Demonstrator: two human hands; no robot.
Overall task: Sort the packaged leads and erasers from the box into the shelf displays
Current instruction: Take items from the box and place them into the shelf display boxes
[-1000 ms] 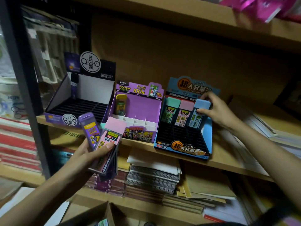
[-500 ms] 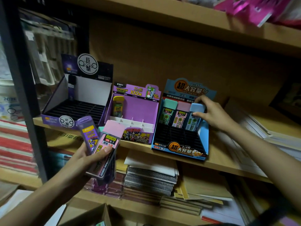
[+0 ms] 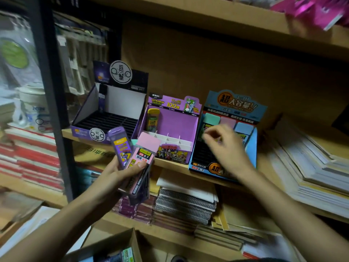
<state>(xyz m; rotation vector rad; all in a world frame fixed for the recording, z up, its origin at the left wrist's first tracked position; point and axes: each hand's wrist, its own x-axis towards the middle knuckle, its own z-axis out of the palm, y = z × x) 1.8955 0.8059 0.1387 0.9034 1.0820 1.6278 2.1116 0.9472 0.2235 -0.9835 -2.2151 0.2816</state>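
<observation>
Gripping a fanned handful of packs in the left hand (image 3: 113,178), purple lead case (image 3: 120,146) and pink-capped lead case (image 3: 145,154) on top, thumb pressing across them, just in front of the purple display box (image 3: 175,125). Hovering the right hand (image 3: 224,148) before the blue display box (image 3: 254,148), fingers loosely curled, too blurred for telling empty from pinching. Showing three capped cases (image 3: 243,127) side by side in its back row, and a yellow lead case (image 3: 153,120) upright in the purple one.

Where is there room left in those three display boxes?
Dark box: grid bare but for one pack back left. Purple box: free right of the yellow pack. Blue box: back row crowded, front slots bare.
</observation>
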